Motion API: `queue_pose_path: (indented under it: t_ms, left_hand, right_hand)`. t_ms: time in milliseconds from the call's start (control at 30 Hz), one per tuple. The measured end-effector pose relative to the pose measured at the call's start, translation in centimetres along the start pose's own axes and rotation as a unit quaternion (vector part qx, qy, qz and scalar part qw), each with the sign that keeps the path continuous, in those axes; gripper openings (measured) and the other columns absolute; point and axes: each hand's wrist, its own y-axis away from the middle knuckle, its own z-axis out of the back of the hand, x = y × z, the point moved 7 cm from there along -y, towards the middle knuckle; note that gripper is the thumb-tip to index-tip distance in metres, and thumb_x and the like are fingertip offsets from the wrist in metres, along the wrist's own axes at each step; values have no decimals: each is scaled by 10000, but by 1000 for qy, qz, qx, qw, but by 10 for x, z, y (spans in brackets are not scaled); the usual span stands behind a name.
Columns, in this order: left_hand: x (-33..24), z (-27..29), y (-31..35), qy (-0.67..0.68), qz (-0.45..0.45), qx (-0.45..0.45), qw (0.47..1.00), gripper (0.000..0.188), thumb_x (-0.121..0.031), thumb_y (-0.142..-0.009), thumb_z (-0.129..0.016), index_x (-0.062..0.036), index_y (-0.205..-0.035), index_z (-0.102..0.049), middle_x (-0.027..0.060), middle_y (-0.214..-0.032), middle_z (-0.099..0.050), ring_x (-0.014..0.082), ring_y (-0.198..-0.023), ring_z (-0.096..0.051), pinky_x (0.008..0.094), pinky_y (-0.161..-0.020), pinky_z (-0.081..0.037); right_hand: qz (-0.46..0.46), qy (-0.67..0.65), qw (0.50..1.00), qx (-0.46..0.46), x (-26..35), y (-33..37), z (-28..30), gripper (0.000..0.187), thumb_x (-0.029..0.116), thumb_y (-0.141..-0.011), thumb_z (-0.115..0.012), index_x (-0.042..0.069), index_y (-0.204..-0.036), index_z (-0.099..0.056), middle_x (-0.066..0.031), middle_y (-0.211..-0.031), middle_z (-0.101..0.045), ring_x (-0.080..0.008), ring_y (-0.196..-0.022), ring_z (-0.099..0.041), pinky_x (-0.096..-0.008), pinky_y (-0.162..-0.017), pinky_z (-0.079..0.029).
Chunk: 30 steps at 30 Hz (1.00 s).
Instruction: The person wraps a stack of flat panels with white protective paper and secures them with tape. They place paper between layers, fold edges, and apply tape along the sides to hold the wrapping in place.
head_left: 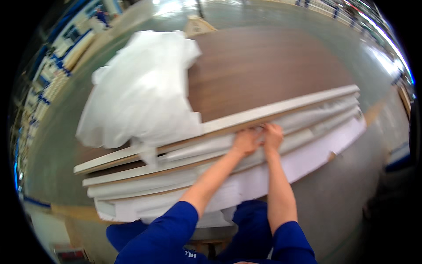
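A stack of large flat panels lies before me, the top one a brown wood-grain panel [268,66] with a white front edge. White wrapping sheet [202,149] shows in folds between the panel edges along the front. My left hand [247,141] and my right hand [273,135] are close together at this front side, just under the top panel's edge. Both have their fingers closed on the wrapping sheet there; the fingertips are partly hidden. A loose crumpled white sheet [140,92] covers the left part of the top panel and hangs over its front edge.
A pale sheet [307,154] hangs along the lower front of the stack, near my legs. Behind the panels stands a small light-brown object [198,26]. Grey-green floor [360,48] surrounds the stack. Far off at the upper left is a person [102,16].
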Motion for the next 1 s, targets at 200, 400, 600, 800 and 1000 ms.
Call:
queue_pose_path:
  t_ms: [200,400,600,800,1000]
  left_hand:
    - [4,2,1,-17,-1,0,1000,555,-427,-857,-533,-228,-1366,-440,96,-1323,-490,353,-1238,-415,551,-1010,-326]
    - [10,-2,-2,-31,-35,14,999,502,-376,-873,-515,-177,-1330,-459,114,-1317,-504,342,-1237,-444,531,-988,-369]
    - [49,32,58,132,34,-69,988,444,-212,-870,-558,-78,-1290,-501,135,-1285,-529,319,-1233,-438,459,-1001,-351]
    - [111,81,187,-167,175,-129,962,446,-313,-921,-482,-53,-1284,-499,154,-1290,-519,352,-1205,-450,458,-1023,-332]
    - [185,101,282,-50,352,-126,926,432,-264,-942,-460,0,-1283,-478,178,-1288,-514,379,-1157,-481,469,-1001,-374]
  right_hand:
    - [-40,-90,995,28,21,-8,20,97,146,-811,-620,109,-864,-692,-27,-954,-659,-250,-933,-597,-381,-815,-497]
    - [-6,-99,994,45,21,12,4,219,125,-868,-559,74,-1062,-648,-67,-1172,-623,-294,-1162,-530,-536,-1043,-328]
    - [78,-88,988,96,21,25,4,420,197,-899,-532,44,-1290,-506,-104,-1337,-503,-320,-1296,-393,-563,-1090,-221]
    - [105,44,985,128,40,34,4,462,279,-907,-537,103,-1331,-484,-98,-1417,-419,-321,-1348,-312,-593,-1093,-180]
    - [122,98,981,115,45,30,16,429,262,-901,-545,125,-1306,-512,-94,-1385,-451,-310,-1322,-355,-555,-1102,-204]
